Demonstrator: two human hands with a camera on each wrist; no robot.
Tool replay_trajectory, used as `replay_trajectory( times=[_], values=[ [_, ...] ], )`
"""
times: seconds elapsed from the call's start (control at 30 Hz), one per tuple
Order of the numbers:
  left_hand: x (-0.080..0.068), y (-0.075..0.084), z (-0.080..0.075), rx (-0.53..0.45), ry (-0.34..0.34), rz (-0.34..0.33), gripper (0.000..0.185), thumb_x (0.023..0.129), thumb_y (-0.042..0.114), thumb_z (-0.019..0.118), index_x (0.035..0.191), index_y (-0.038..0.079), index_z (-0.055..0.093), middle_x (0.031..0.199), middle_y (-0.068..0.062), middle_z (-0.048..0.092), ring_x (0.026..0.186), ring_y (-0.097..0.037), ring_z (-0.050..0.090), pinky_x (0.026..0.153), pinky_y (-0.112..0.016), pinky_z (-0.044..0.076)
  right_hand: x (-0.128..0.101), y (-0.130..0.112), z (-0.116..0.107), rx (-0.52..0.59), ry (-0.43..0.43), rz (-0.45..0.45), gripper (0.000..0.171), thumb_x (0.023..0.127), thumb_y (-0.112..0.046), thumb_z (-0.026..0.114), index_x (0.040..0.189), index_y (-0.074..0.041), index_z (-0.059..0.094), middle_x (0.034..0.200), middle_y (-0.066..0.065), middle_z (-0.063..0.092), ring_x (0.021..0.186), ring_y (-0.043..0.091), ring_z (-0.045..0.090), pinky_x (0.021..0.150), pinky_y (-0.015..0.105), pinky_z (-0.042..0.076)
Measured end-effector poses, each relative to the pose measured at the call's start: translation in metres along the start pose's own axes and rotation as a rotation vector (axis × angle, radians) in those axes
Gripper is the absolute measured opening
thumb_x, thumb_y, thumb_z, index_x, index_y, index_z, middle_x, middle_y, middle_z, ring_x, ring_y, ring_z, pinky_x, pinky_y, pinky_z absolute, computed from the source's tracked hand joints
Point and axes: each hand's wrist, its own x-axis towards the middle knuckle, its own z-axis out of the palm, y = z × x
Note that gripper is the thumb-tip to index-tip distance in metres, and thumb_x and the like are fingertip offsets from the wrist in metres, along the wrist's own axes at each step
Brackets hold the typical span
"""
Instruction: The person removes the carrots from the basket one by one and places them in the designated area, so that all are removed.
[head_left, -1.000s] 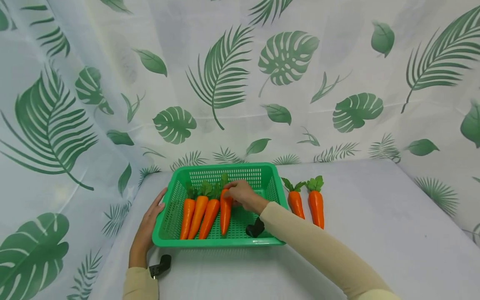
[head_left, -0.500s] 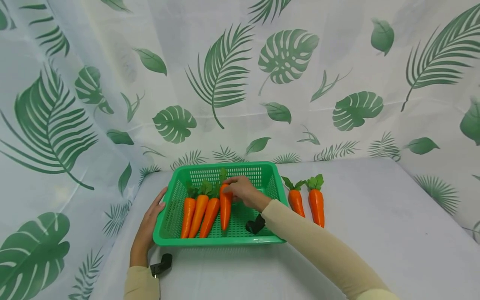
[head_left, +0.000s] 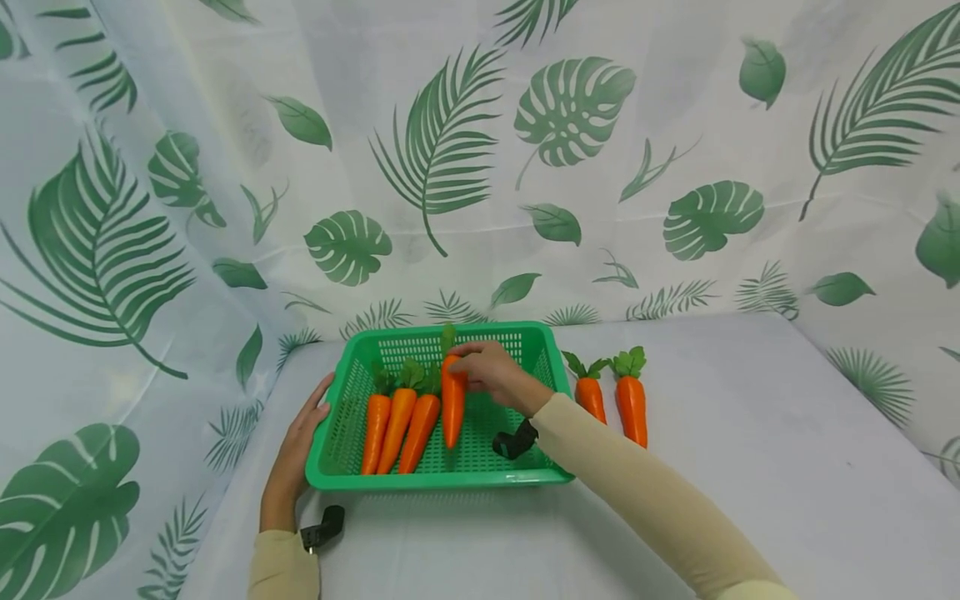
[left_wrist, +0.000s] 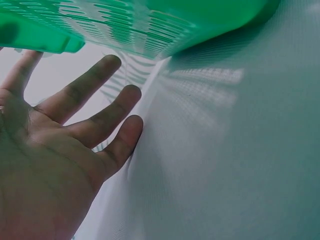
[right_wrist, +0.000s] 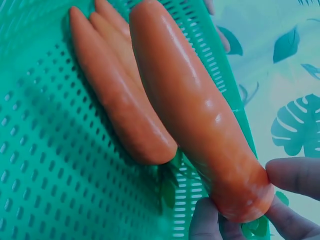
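Note:
A green perforated basket [head_left: 337, 421] sits on the white cloth. Three orange toy carrots [head_left: 396, 425] lie side by side in its left half. My right hand [head_left: 487, 372] pinches the top end of a fourth carrot [head_left: 452, 404], which hangs tilted above the basket floor; the right wrist view shows my fingertips [right_wrist: 290, 177] round that carrot [right_wrist: 195, 110] near its leaves. My left hand [head_left: 300, 442] lies with straight fingers [left_wrist: 95, 117] against the basket's left wall [left_wrist: 125, 25]. Two more carrots [head_left: 632, 404] lie on the cloth to the right of the basket.
A leaf-printed curtain [head_left: 450, 167] hangs close behind and to the left of the basket. The white cloth [head_left: 750, 467] stretches to the right and front. A black wrist strap [head_left: 322, 527] shows at the left sleeve.
My right hand has raised the fourth carrot off the basket floor and drawn it a little toward the back. The left hand and basket have stayed put.

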Motion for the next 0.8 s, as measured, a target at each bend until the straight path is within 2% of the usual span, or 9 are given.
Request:
replay_trajectory(
  times=[0.3,0.5,0.8],
  values=[
    [-0.002,0.002,0.000,0.004,-0.006,0.006,0.057,0.119,0.041,0.034,0.173,0.030,0.023,0.176,-0.001,0.019,0.145,-0.021,0.030,0.102,-0.022,0.039,-0.009,-0.006,-0.006,0.024,-0.019,-0.027,0.044,0.102,0.000,0.067,0.145,0.004,0.062,0.134,0.022,0.065,0.095,0.027,0.072,0.091,0.044,0.059],
    [-0.004,0.003,-0.001,0.000,-0.007,0.012,0.057,0.119,0.041,0.033,0.173,0.030,0.023,0.176,0.000,0.019,0.144,-0.019,0.031,0.101,-0.021,0.039,-0.019,-0.009,-0.015,0.032,-0.040,-0.053,0.045,0.103,0.000,0.065,0.147,0.006,0.060,0.136,0.025,0.063,0.102,0.031,0.072,0.094,0.046,0.058],
    [-0.003,0.003,0.000,0.000,-0.015,0.007,0.057,0.119,0.042,0.033,0.174,0.030,0.021,0.177,-0.001,0.017,0.146,-0.019,0.029,0.101,-0.019,0.039,-0.036,-0.010,-0.032,0.038,-0.022,-0.061,0.044,0.104,-0.001,0.064,0.147,0.004,0.061,0.134,0.024,0.066,0.105,0.032,0.071,0.095,0.045,0.057]
  ],
)
